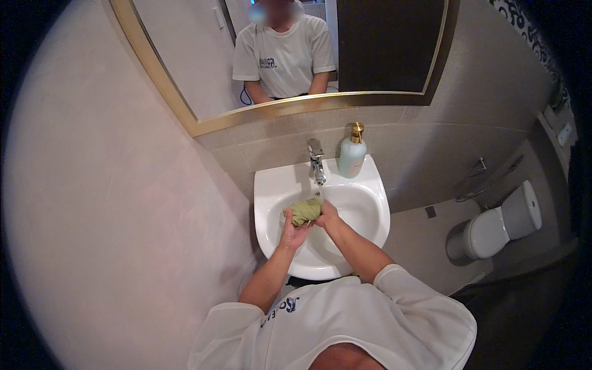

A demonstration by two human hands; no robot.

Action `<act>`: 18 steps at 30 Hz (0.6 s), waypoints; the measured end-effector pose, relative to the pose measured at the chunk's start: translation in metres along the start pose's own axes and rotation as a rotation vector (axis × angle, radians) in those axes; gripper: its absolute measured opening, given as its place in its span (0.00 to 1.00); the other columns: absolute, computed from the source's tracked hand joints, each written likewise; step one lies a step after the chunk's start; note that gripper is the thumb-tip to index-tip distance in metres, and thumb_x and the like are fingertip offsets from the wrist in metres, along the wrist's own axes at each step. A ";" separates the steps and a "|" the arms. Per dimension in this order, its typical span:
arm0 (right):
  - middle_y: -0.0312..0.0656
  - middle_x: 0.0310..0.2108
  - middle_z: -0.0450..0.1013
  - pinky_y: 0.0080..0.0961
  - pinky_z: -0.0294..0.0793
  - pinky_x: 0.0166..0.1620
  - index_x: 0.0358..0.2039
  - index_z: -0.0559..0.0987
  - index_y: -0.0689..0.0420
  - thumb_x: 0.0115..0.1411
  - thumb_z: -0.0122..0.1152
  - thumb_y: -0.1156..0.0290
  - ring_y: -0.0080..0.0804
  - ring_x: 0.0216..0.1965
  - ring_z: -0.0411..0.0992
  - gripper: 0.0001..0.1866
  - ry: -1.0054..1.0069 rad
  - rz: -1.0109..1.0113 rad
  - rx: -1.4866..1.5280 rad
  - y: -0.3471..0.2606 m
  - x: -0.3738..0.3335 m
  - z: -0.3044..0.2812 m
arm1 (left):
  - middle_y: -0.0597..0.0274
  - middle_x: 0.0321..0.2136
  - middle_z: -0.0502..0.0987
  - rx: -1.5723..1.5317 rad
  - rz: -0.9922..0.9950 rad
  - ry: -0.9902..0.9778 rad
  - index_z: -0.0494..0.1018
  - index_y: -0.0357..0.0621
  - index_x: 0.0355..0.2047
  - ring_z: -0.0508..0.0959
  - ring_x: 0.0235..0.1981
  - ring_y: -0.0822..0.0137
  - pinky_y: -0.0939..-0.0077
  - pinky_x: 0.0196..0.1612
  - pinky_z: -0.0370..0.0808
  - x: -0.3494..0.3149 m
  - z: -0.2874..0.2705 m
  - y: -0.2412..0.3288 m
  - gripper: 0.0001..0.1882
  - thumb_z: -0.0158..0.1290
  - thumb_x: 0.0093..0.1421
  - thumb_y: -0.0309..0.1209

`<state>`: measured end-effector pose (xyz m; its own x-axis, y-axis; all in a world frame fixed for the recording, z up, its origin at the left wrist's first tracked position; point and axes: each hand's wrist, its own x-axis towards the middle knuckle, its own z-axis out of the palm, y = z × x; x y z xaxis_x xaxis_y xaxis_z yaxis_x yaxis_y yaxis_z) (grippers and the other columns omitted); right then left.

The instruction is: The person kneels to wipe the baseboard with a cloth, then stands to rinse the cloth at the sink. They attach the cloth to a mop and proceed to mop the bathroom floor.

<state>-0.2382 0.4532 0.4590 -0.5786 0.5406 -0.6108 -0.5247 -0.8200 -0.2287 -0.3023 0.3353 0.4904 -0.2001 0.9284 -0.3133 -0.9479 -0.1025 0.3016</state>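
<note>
A bunched green cloth (303, 212) is held over the white sink basin (364, 213), just below the spout of the chrome faucet (316, 163). My left hand (293, 233) grips its left and lower side, the thumb up along the edge. On its right end, my right hand (327, 214) is closed round the cloth, close under the spout. Water seems to run from the faucet onto the cloth near my right hand. The fingers beneath the cloth are partly hidden.
A pale blue pump bottle (353, 154) with a gold top stands on the sink's back right ledge. Above hangs a gold-framed mirror (271, 113). A pale wall (123, 203) rises close on the left. Farther right are a toilet (487, 233) and a floor drain (430, 212).
</note>
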 end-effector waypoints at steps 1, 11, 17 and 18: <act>0.45 0.29 0.69 0.38 0.72 0.37 0.31 0.70 0.60 0.53 0.49 0.67 0.40 0.31 0.70 0.09 0.040 -0.074 -0.047 0.001 -0.002 0.002 | 0.59 0.49 0.61 0.004 0.026 0.028 0.56 0.49 0.50 0.62 0.50 0.58 0.61 0.52 0.58 0.000 0.001 -0.002 0.29 0.43 0.54 0.52; 0.41 0.26 0.67 0.31 0.67 0.25 0.20 0.67 0.57 0.41 0.57 0.73 0.41 0.24 0.66 0.08 0.287 -1.279 -1.536 -0.002 -0.107 0.042 | 0.67 0.29 0.74 0.123 -0.298 0.167 0.70 0.49 0.33 0.74 0.28 0.69 0.71 0.31 0.72 0.031 0.025 -0.024 0.14 0.45 0.54 0.44; 0.39 0.23 0.65 0.32 0.67 0.25 0.18 0.67 0.53 0.34 0.58 0.70 0.38 0.24 0.65 0.09 -0.291 -1.888 -1.788 0.005 -0.148 0.040 | 0.66 0.22 0.74 0.470 -0.824 -0.207 0.71 0.46 0.27 0.73 0.21 0.69 0.73 0.23 0.70 0.085 0.012 -0.002 0.14 0.48 0.52 0.44; 0.38 0.22 0.64 0.30 0.67 0.24 0.17 0.67 0.52 0.34 0.58 0.69 0.34 0.24 0.65 0.09 -0.312 -1.961 -1.871 0.005 -0.149 0.035 | 0.65 0.21 0.74 0.665 -0.827 -0.191 0.71 0.45 0.25 0.73 0.20 0.69 0.73 0.23 0.70 0.088 0.023 -0.003 0.14 0.48 0.52 0.43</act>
<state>-0.1770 0.3754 0.5753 -0.5370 0.2920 0.7914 0.2872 0.9454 -0.1539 -0.3112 0.4256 0.4826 0.5373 0.6669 -0.5164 -0.4352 0.7436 0.5075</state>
